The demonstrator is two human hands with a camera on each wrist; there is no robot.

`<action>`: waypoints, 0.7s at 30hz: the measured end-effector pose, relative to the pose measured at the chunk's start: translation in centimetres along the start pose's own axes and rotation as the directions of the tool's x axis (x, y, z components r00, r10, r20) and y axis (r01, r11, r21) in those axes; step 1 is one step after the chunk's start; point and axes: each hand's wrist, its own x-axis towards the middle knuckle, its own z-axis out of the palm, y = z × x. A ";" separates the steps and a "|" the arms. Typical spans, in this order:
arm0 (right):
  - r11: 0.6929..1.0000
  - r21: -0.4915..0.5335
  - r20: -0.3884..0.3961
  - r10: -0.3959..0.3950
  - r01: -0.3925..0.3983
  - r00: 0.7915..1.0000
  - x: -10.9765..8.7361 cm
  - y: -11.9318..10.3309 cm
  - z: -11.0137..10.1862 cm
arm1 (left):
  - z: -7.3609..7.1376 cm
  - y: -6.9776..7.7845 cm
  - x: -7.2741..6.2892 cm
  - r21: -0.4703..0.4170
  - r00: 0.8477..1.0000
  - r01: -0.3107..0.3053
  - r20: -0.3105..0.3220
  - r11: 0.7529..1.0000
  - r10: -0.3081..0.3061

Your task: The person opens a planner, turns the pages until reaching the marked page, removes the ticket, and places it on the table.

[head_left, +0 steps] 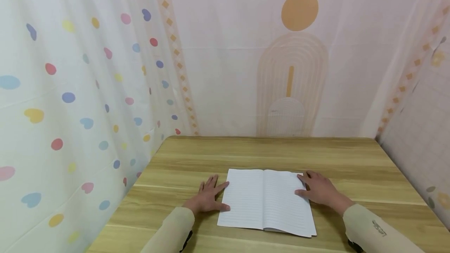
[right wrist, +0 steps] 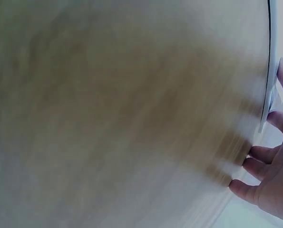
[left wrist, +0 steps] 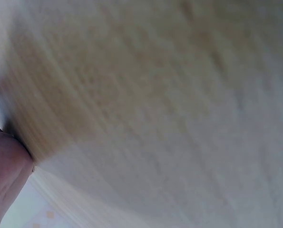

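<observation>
An open notebook [head_left: 242,200] with lined, blank-looking pages lies on the wooden table. Its lower right corner shows page edges slightly offset. At the left edge rests my left hand [head_left: 208,199], fingers spread, thumb and index fingertip on the page border and the other fingers on the wood. My right hand [head_left: 320,189] lies at the right edge, thumb and index finger over the page. In the right wrist view, the fingertips of that hand [right wrist: 272,178] touch the notebook's edge [right wrist: 273,42] and the tabletop. The left wrist view catches only part of the left hand [left wrist: 7,166].
The wood-grain table [head_left: 274,151] extends beyond the notebook on all sides. A dotted curtain [head_left: 88,89] hangs at the left, and a pale patterned curtain [head_left: 225,69] stands behind the far edge. Another curtain [head_left: 422,128] borders the right side.
</observation>
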 end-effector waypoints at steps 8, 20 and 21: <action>0.996 0.066 -0.073 -0.051 0.056 0.996 0.2 -0.5 0.5 | 0.1 0.0 -0.2 -0.006 1.000 -0.003 0.004 1.000 0.003; 0.806 0.576 -0.032 0.186 -0.133 0.982 1.8 -2.2 -1.7 | -0.1 0.0 -0.2 -0.013 1.000 -0.011 -0.001 1.000 0.011; 0.783 0.605 -0.017 0.198 -0.148 0.980 2.0 -2.4 -1.9 | -0.1 0.0 -0.2 -0.013 1.000 -0.009 0.000 1.000 0.009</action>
